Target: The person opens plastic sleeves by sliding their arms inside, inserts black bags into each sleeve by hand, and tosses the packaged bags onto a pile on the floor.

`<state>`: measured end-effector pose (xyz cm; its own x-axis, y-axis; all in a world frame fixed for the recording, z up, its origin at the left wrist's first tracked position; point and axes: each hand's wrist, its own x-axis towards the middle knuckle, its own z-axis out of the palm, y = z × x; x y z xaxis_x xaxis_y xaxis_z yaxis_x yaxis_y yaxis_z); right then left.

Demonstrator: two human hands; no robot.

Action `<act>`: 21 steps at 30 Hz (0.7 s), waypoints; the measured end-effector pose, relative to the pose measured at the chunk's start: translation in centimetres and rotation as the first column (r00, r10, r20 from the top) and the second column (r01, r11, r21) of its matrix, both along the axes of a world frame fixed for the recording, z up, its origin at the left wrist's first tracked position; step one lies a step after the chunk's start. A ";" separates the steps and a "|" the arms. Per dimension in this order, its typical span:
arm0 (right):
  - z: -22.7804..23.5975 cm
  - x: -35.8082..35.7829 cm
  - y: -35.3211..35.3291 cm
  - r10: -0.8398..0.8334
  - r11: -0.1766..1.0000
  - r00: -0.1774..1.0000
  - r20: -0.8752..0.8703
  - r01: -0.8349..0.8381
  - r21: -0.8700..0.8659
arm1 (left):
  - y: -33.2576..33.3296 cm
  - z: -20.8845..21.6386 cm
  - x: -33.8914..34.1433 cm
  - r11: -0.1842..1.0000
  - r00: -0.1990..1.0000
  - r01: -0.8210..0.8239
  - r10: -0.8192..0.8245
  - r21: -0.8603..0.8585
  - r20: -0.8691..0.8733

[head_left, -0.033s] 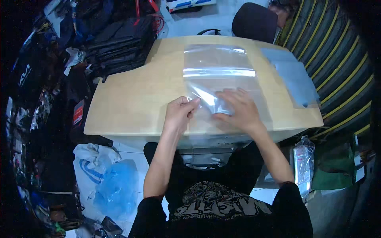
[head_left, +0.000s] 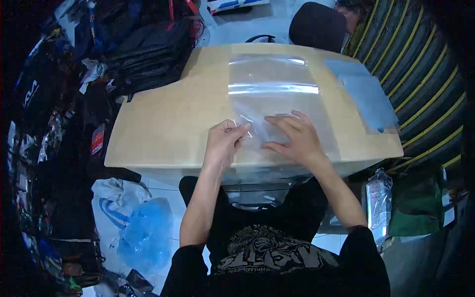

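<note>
A large clear plastic bag [head_left: 272,94] lies flat on the light wooden table [head_left: 163,123], its near end hanging over the front edge. My left hand [head_left: 223,142] pinches the bag's left edge between thumb and fingers. My right hand [head_left: 293,136] rests flat on the bag just to the right, fingers spread, pressing it down. The two hands are a few centimetres apart.
A stack of bluish clear sheets [head_left: 368,96] lies at the table's right end. A black chair back [head_left: 316,22] stands behind the table. Black bags [head_left: 148,47] pile up at the left. On the floor lie a blue plastic bag [head_left: 143,237] and a clear packet [head_left: 378,198].
</note>
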<state>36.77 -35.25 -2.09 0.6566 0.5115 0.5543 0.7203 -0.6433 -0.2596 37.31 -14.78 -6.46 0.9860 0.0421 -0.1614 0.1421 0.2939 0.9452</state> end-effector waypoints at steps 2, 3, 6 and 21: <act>-1.1 0.7 0.1 -0.024 0.997 0.995 -0.099 0.016 -0.073 | -0.6 0.1 -0.8 1.000 0.999 0.015 -0.014 -0.015 0.050; -1.6 0.8 0.2 -0.051 0.989 0.980 -0.193 0.022 -0.146 | -0.8 0.0 -1.1 1.000 0.998 0.009 -0.010 0.001 0.066; -1.2 -0.1 1.8 0.019 0.996 0.976 -0.217 0.000 0.088 | -0.4 -0.8 -1.3 0.996 0.995 -0.040 0.032 0.083 0.092; -1.7 7.7 -0.3 0.286 0.762 0.678 -0.677 0.268 0.590 | 1.2 -0.3 -4.3 0.959 0.997 0.071 -0.059 0.273 -0.052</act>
<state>44.42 -35.55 -3.77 0.9615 0.2556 0.1007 0.1381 -0.1328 -0.9815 33.02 -13.59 -6.78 0.9806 0.0267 -0.1944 0.1941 0.0130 0.9809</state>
